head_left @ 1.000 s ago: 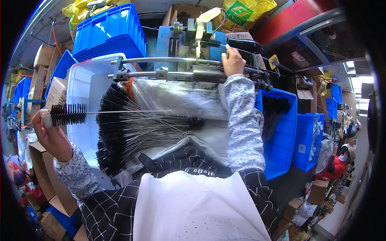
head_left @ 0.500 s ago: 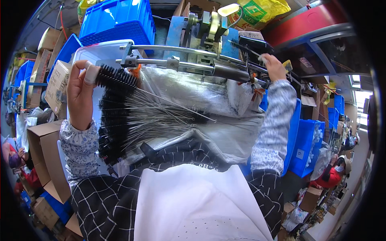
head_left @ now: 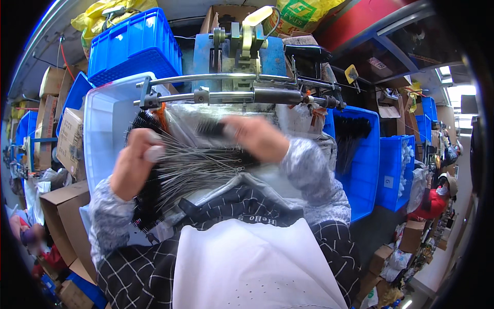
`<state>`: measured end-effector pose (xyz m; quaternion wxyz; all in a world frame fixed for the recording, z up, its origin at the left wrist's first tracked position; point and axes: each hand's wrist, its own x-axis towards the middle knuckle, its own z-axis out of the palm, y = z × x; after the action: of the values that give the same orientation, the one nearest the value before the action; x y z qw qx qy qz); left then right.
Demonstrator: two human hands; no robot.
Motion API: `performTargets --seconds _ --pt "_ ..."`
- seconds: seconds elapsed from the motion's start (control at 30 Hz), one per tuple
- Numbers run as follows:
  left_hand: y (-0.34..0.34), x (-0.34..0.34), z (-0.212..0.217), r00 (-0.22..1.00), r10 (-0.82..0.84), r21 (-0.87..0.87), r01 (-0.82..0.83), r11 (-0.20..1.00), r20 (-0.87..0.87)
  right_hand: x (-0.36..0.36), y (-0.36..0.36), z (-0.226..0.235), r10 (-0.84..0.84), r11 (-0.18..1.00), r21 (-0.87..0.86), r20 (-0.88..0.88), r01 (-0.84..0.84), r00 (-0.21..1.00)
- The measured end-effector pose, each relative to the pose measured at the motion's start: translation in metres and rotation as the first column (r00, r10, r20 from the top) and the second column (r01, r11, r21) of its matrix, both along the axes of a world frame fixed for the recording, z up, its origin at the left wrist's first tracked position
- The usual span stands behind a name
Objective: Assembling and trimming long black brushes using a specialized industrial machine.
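Fingers of my right hand (head_left: 257, 139) are closed at two o'clock from the lap's middle, seemingly around the end of a dark brush (head_left: 210, 128); both are blurred. The bristles point toward nine o'clock, a direction that suits the heap of brushes (head_left: 198, 160) below, since most of its stems lie the same way.

My left hand (head_left: 131, 167) is curled in at nine o'clock, above the bristly end of that heap. Whether it grasps a stem, I cannot tell. White wrapping (head_left: 154, 153) covers a fingertip, probably to guard the skin against wire.

The heap rests across my lap, most bristles toward nine and looped wire ends toward three, so I judge the heads can fan out uncrushed while the stems gather neatly. A pale cover (head_left: 270, 188) spreads beneath, likely sparing my checked clothing (head_left: 242, 203).

Farther out, the metal rods (head_left: 226, 97) run crosswise at twelve, within easy arm's reach. A white tub (head_left: 100, 110) stands at ten, and a blue tub (head_left: 360, 190) at three holds more black brushes (head_left: 354, 127), both placed close, I think, to save stretching.
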<state>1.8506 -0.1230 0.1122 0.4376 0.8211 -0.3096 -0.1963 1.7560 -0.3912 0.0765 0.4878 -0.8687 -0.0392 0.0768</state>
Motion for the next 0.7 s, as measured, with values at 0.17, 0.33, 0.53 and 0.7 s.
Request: performTargets --seconds 0.17,0.33,0.53,0.7 --pt "0.077 0.020 -0.015 0.954 0.175 0.359 -0.256 0.898 0.242 0.056 -0.103 -0.048 -0.377 0.400 -0.609 0.572 0.685 0.728" --pt "0.098 0.011 -0.046 0.951 0.289 0.328 -0.309 0.893 0.111 0.070 -0.127 -0.078 -0.332 0.358 -0.627 0.607 0.692 0.722" --pt "0.106 0.015 -0.052 0.964 0.249 0.399 -0.267 0.877 0.096 0.071 -0.127 -0.076 -0.362 0.433 -0.597 0.572 0.676 0.737" --pt "0.100 0.019 -0.053 0.874 0.446 0.080 -0.467 0.881 0.195 0.082 -0.139 -0.088 -0.318 0.348 -0.634 0.613 0.690 0.723"
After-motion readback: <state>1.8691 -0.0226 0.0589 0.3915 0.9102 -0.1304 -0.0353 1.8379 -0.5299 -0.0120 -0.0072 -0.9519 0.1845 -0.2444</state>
